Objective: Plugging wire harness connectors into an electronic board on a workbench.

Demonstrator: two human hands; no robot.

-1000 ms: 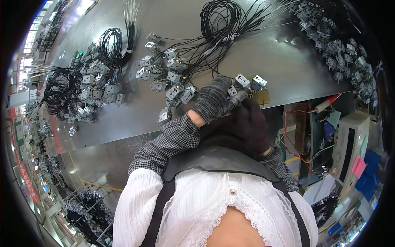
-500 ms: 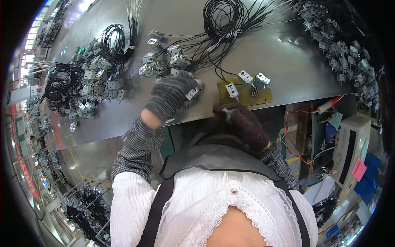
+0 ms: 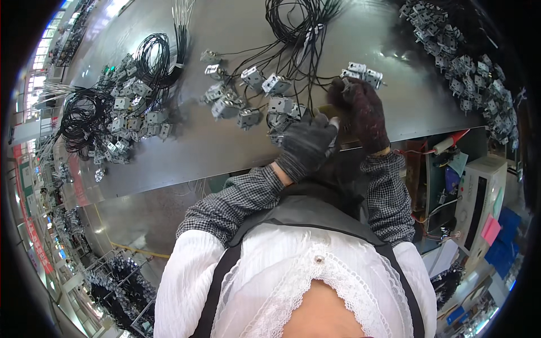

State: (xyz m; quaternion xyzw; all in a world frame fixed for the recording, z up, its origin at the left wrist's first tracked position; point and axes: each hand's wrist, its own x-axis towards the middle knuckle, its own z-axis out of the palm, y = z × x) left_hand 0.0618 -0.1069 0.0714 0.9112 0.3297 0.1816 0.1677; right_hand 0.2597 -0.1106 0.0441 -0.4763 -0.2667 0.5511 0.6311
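Observation:
My left hand [image 3: 307,143], in a grey knit glove, is curled at the front edge of the grey table [image 3: 197,146], and a small pale metal part [image 3: 333,125] shows at its fingertips. My right hand [image 3: 363,112], in a dark glove, lies just to its right over a yellowish board [image 3: 325,109], of which only a sliver shows. Its fingers reach two small metal block parts [image 3: 363,73] with black wires. What is under its palm is hidden. A loose cluster of similar wired metal parts [image 3: 248,96] lies just left of both hands.
A pile of metal parts [image 3: 132,115] and black wire coils [image 3: 84,115] fill the table's left side. Another pile [image 3: 479,73] runs along the far right. A wire bundle [image 3: 298,25] lies at the back. A white box device [image 3: 479,186] and a red-handled tool [image 3: 451,143] sit below the table edge on the right.
My left hand has come back from the cluster of parts on the left to beside my right hand. My right hand has moved forward over the board toward the two metal parts.

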